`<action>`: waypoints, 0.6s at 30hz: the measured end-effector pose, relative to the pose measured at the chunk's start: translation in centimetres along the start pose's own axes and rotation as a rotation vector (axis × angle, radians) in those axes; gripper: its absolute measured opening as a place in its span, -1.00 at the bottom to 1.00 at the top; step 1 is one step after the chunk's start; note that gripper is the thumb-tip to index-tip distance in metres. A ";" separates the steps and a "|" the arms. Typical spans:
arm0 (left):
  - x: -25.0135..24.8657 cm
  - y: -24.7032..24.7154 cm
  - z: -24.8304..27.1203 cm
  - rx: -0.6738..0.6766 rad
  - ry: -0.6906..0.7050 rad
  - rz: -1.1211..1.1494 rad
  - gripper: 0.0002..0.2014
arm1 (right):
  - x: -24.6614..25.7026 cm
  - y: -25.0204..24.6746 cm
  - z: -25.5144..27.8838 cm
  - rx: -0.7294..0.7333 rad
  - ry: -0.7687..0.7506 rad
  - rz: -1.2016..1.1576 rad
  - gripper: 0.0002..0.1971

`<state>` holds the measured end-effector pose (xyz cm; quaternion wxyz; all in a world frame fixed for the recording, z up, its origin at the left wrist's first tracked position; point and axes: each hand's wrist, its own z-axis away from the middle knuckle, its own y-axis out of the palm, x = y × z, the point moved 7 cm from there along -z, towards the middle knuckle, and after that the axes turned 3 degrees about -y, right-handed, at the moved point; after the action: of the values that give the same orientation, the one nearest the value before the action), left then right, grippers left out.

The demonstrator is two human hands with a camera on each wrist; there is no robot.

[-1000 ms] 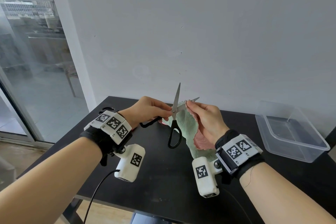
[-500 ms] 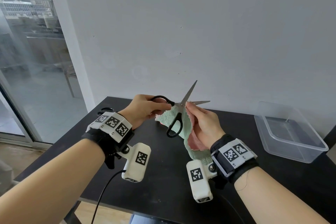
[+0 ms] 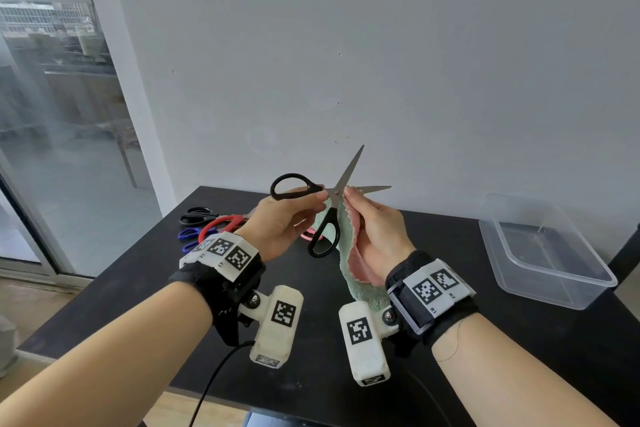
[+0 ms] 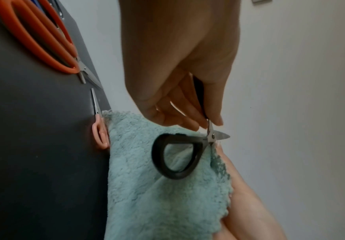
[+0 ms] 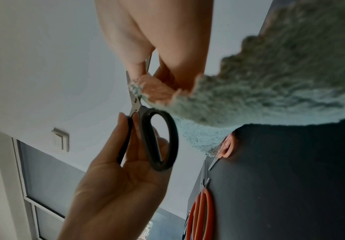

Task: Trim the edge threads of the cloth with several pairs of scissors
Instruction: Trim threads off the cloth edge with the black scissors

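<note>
The fingers and thumb of the left hand [image 3: 277,218] pinch the upper handle shank of the black-handled scissors [image 3: 325,215] just behind the pivot; neither finger loop is threaded, and the lower loop hangs free in front of the cloth [image 3: 341,246]. The blades stand apart in a wide V, one pointing up and to the right, the other nearly level. The fingertips [image 3: 349,192] of the right hand [image 3: 377,236] pinch the top edge of the cloth, mint green on one face and pink on the other, with that edge lying at the crotch of the blades beside the pivot. The cloth hangs down past the right wrist above the black table [image 3: 145,274]. On the table, behind the left hand, lie red-handled scissors [image 3: 221,224], black scissors [image 3: 197,215], blue-handled scissors [image 3: 188,234] and small pink-handled scissors [image 4: 99,131]. A clear plastic box [image 3: 543,253] stands at the table's right end.
</note>
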<state>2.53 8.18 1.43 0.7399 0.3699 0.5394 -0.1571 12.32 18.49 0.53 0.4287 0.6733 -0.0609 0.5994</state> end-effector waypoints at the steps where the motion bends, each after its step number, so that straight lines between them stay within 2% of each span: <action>1: 0.1 0.2 0.1 0.017 0.002 0.004 -0.72 | 0.0 0.2 0.1 0.011 -0.002 0.003 -0.69; 3: 0.2 0.6 0.1 0.035 0.007 -0.029 -0.67 | 0.0 0.5 0.1 0.021 -0.011 0.015 -0.70; 13: -1.7 0.5 0.7 -0.009 0.118 -0.144 -0.93 | 0.5 0.0 -0.1 0.029 -0.028 -0.053 -0.83; 18: -2.2 -0.1 0.8 -0.015 0.141 -0.192 -0.96 | 1.5 -1.0 -0.3 0.035 -0.061 -0.058 -0.89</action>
<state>2.17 7.14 3.49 0.6844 0.3211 0.6243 -0.1967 13.09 19.97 1.26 0.4317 0.7002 -0.0439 0.5669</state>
